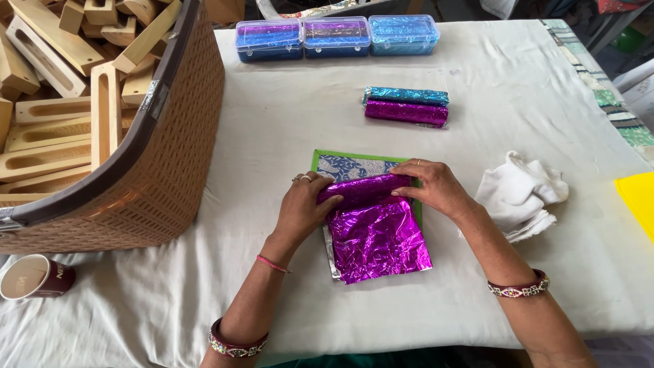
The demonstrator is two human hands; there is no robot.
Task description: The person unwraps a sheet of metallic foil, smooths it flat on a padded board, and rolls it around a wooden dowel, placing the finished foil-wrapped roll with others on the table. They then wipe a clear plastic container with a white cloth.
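A sheet of shiny purple foil lies on a green-edged patterned mat in the middle of the table. Its far edge is rolled over a long block, forming a purple roll. My left hand presses on the roll's left end, fingers curled over it. My right hand holds the roll's right end, fingers flat along the top. Beyond them lie two wrapped bars, one teal and one purple, side by side.
A large woven basket full of wooden blocks stands at the left. Three clear plastic boxes of foil line the far edge. A crumpled white cloth lies right of my hand. A maroon cup sits near left; a yellow sheet far right.
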